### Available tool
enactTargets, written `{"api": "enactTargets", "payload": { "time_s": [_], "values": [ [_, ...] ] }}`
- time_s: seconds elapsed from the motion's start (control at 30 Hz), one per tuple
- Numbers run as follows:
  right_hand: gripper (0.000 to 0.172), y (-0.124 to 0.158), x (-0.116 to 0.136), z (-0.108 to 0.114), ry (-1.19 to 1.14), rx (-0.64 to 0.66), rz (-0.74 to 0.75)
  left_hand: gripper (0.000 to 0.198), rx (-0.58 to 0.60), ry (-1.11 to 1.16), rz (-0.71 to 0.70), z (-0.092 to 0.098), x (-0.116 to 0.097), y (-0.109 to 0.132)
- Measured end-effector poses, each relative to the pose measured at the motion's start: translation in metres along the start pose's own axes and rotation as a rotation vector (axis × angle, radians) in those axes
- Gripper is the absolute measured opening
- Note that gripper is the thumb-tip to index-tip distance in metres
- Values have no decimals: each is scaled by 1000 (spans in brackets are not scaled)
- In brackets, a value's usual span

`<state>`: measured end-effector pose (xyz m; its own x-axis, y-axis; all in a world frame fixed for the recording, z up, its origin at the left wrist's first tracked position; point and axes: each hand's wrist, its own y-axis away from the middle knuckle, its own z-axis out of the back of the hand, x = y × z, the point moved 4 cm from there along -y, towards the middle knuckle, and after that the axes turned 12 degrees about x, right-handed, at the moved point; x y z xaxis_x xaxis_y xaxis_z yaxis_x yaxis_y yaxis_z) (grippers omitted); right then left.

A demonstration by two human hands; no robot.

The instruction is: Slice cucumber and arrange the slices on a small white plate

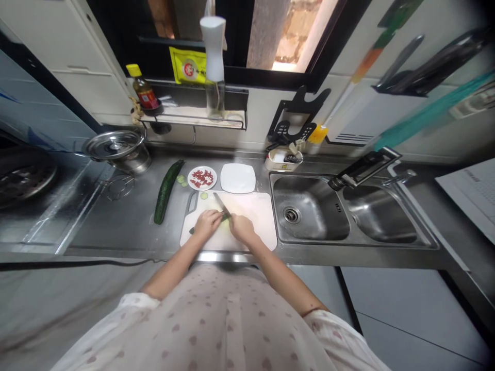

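A white cutting board (255, 208) lies on the steel counter in front of me. My left hand (207, 223) is curled down on a green cucumber piece (225, 217) on the board. My right hand (242, 228) grips the handle of a knife (221, 204), whose blade slants up and left over the cucumber. One cucumber slice (204, 196) rests at the board's far left corner. A whole cucumber (167, 189) lies on the counter left of the board, with a few slices (181, 180) by its far end.
Behind the board stand a small plate of chopped red pieces (202, 178) and a bare white plate (237, 178). A double sink (309, 216) with a faucet (365, 167) is to the right. A lidded steel pot (116, 149) sits at the left, bottles on the shelf behind.
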<state>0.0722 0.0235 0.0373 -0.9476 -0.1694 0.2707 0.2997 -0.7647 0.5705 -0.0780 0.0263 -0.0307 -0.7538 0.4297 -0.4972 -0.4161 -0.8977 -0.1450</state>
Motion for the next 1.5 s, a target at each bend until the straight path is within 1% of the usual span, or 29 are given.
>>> {"api": "enactTargets", "payload": {
  "time_s": [0.2,0.3,0.47,0.67,0.8,0.97,1.07,1.17,1.37,1.5],
  "values": [
    [32,19,-8,-5,44,46,-30,26,2,8,5,1,-1,0],
    [32,23,-10,-7,52,56,-33,25,3,12,8,1,-1,0],
    [32,11,-6,-4,31,50,-9,25,28,13,-1,0,2,-1],
    [33,-4,5,6,10,21,-14,26,37,11,6,0,1,-1],
    [33,-2,4,4,6,38,-16,26,40,8,9,1,0,-1],
    [32,14,-8,-6,28,55,-21,25,29,-2,16,0,-1,0],
    [32,18,-10,-7,45,51,-21,25,32,-5,14,0,0,-1],
    [32,14,-7,-5,51,51,-17,25,35,-3,12,0,0,-1],
    [31,-6,4,2,30,27,-12,25,29,7,3,0,-1,-1],
    [32,-7,5,2,20,24,-11,26,37,21,3,0,-1,-1]
  ]
}}
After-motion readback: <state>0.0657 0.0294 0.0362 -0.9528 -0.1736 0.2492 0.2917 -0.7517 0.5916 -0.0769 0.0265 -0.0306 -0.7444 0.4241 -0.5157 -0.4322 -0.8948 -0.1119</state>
